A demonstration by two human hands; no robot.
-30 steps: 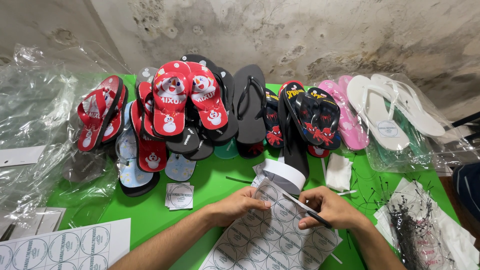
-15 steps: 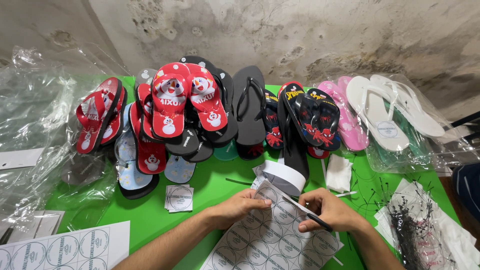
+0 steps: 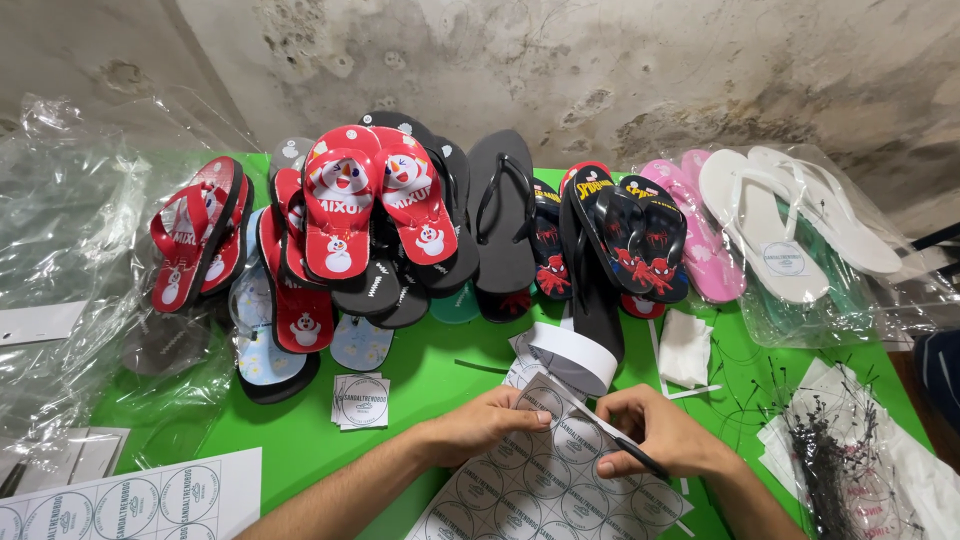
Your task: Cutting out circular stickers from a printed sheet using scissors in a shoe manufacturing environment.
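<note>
My left hand [image 3: 485, 422] presses down on a white sheet of round printed labels [image 3: 545, 485] that lies on the green table [image 3: 420, 375]. My right hand [image 3: 655, 432] grips a thin black-handled blade or scissors [image 3: 610, 432] laid across the sheet's upper part. The far end of the sheet curls up into a white loop [image 3: 568, 352] beside a black sandal [image 3: 592, 300].
Many flip-flops are piled along the wall: red cartoon ones [image 3: 375, 205], black ones [image 3: 500, 215], superhero ones [image 3: 640, 235], pink [image 3: 700, 235] and white [image 3: 765, 225] in plastic. A small stack of cut labels [image 3: 360, 400], another label sheet [image 3: 130, 497], clear bags [image 3: 60, 250] and black ties [image 3: 840, 460] lie around.
Both hands have stayed on the label sheet and barely shifted. The tool keeps the same place across the sheet.
</note>
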